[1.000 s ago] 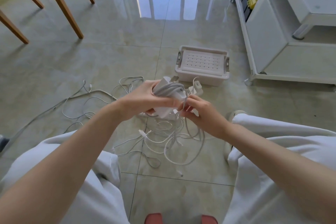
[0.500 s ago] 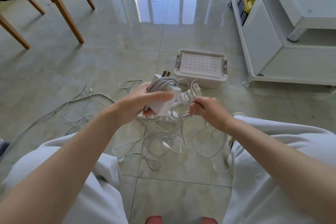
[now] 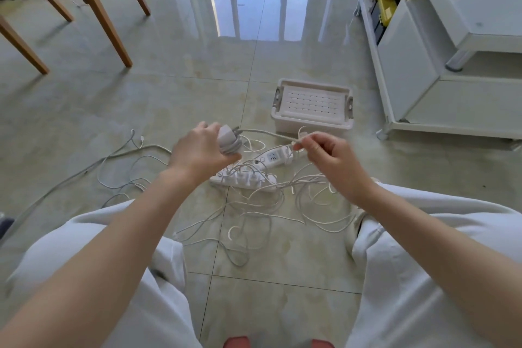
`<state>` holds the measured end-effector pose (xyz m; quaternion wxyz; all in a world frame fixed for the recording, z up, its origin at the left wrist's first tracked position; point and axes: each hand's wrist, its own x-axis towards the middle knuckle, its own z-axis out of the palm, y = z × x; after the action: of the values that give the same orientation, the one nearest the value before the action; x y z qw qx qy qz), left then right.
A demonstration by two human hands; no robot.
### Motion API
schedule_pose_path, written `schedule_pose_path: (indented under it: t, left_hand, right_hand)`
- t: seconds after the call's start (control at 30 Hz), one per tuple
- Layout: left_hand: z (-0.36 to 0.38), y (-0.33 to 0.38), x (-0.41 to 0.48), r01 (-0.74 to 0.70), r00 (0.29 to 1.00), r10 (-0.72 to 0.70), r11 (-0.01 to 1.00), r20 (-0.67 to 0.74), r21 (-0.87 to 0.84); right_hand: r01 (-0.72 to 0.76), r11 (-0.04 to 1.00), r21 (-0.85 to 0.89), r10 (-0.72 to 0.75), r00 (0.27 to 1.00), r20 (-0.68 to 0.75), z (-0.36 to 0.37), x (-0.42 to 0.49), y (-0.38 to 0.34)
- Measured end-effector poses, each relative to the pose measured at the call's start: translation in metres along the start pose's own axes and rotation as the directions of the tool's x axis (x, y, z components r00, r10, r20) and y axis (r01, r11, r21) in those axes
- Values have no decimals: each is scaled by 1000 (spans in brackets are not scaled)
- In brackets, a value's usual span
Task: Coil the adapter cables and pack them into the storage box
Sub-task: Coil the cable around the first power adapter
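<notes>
My left hand (image 3: 201, 150) grips a white adapter (image 3: 226, 139) with grey cable wound round it. That adapter cable (image 3: 267, 133) runs taut to the right, where my right hand (image 3: 330, 159) pinches its end between thumb and fingers. Below both hands a tangle of thin white cables (image 3: 262, 200) lies on the tiled floor over a white power strip (image 3: 245, 179) with several plugs in it. The white storage box (image 3: 312, 124) sits on the floor just beyond my right hand, its perforated lid on.
A second white power strip (image 3: 275, 156) lies under the taut cable. A thick grey cord (image 3: 84, 172) trails off to the left. Wooden chair legs (image 3: 113, 25) stand at the back left, and a white cabinet (image 3: 440, 70) at the right. My knees flank the tangle.
My hands have drawn apart: the right hand pulled the cable end out to the right and up, stretching it straight from the adapter. The left hand turned the adapter and lifted it slightly.
</notes>
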<state>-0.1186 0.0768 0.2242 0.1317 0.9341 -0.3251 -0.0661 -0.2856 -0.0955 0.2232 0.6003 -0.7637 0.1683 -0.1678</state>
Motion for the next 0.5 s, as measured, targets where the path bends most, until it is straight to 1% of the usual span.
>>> schedule_pose_path:
  t: [0.07, 0.1, 0.13, 0.2, 0.23, 0.27, 0.37, 0.5]
  left_hand:
    - [3, 0, 3, 45, 998, -47, 998, -32, -54]
    - [6, 1, 5, 82, 997, -82, 988, 7, -133]
    - [8, 2, 7, 133, 989, -113, 961, 94, -243]
    - [12, 3, 9, 273, 937, -119, 834, 328, -479]
    - [14, 4, 7, 329, 905, -93, 770, 414, -546]
    - [16, 5, 4, 357, 884, -62, 730, 463, -583]
    - [19, 13, -1, 392, 866, -20, 646, 499, -655]
    - [17, 29, -2, 488, 848, 1, 391, 531, -780]
  right_hand:
    - [10, 1000, -7, -9, 989, 146, 8, -9, 2]
    - [7, 1000, -16, -4, 979, 203, 12, -13, 3]
    - [8, 999, -43, 3, 970, 244, 15, -17, 6]
    - [27, 992, -127, 12, 954, 299, 21, -22, 10]
    - [38, 986, -163, 15, 949, 315, 23, -24, 12]
    - [50, 980, -195, 16, 945, 326, 24, -24, 13]
    - [104, 961, -258, -9, 939, 345, 24, -24, 12]
    - [224, 910, -350, -49, 894, 445, 28, -28, 9]
